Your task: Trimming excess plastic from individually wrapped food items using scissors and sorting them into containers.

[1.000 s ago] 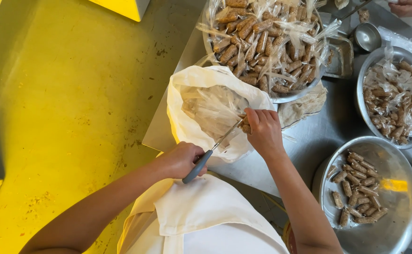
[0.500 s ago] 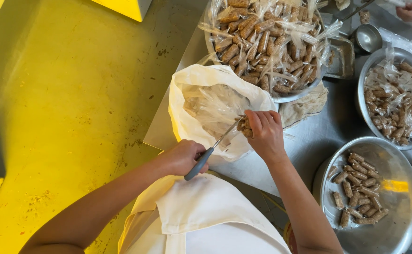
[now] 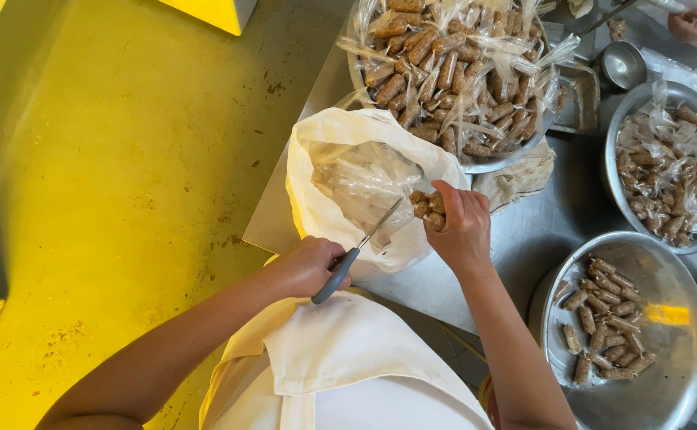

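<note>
Steel bowl (image 3: 667, 374) of bare brown rolls (image 3: 607, 318); white bag (image 3: 325, 183) of wrappers (image 3: 356, 187)

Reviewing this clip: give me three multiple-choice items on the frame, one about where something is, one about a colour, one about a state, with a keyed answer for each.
1. Where is the white bag?
A. on the floor
B. on the metal table, beside the big bowl of wrapped rolls
C. inside a bowl

2. What colour is the handle of the scissors?
A. red
B. yellow
C. grey

3. What is the right hand doing?
A. holding a few brown rolls over the bag
B. resting flat and empty
C. gripping a ladle

Answers: 1 B, the bag stands at the table's edge next to that bowl. 2 C, a grey handle shows in the left hand. 3 A, the fingers close round the rolls at the bag's mouth.
</note>
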